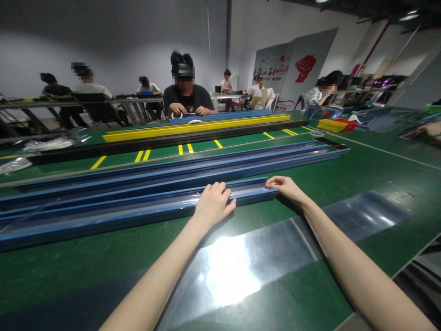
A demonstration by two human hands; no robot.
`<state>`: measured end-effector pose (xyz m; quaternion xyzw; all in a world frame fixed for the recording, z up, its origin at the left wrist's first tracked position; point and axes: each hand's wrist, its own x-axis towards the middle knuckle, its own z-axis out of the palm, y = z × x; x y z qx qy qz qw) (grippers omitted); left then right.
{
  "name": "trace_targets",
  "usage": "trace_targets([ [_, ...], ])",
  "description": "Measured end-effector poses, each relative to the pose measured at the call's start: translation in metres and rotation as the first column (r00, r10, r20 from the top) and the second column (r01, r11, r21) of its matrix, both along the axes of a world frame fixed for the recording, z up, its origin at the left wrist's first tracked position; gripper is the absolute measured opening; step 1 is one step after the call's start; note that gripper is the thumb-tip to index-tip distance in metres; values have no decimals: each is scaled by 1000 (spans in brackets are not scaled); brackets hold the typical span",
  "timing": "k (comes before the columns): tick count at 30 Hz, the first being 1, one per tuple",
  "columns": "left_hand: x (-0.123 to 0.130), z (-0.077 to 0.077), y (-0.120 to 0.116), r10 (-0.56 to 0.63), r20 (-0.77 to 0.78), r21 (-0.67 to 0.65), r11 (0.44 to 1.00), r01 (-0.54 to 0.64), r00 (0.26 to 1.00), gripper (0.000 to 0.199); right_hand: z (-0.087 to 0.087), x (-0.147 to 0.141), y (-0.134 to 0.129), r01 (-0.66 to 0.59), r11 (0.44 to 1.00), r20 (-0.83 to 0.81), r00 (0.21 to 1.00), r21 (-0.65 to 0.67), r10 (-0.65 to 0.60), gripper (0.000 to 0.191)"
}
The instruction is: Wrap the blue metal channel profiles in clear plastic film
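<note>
The likeliest slip, as I judge it, is the near blue channel [138,214] skewing or sliding on the green table [86,257]: it is long, and both hands sit at its right end, so an uneven push there could swing the far left part against the 2nd blue channel [172,172] lying just behind it. The glossy clear sheet [234,266] spread under the forearms looks slick and could shift or crease if an arm drags on it.

The left hand [212,204] lies palm down over the near channel, fingers loosely curled across its near rail and touching it, not visibly clamped. The right hand [284,186] is at the channel's right end, fingertips drawn together on the corner in what looks like a light pinch.

Across the table, past the yellow strip [196,128], another person's hands [189,110] rest on a separate blue piece.
</note>
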<state>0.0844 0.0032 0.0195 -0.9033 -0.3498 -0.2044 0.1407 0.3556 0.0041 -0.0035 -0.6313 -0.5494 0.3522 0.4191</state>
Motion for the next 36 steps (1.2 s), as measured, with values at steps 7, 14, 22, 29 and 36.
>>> trace_targets([
  [7,-1,4,1,-26,-9,4,1000,26,1000,18,0,-1,0,10,1000,1,1000,-3,-10,25],
  [14,-3,13,2,-51,41,-108,993,55,998,20,0,-1,0,9,1000,-10,1000,-5,-9,22],
  [22,-1,16,-1,25,42,-164,986,-18,999,18,-1,-1,0,14,1000,-12,1000,-3,-14,23],
  [29,0,15,0,65,38,-225,973,-55,997,21,1,-4,-1,25,1000,-11,1000,1,-25,26],
  [36,-2,16,0,85,42,-291,954,-70,995,26,3,-4,-1,30,1000,-23,999,-5,-30,28],
])
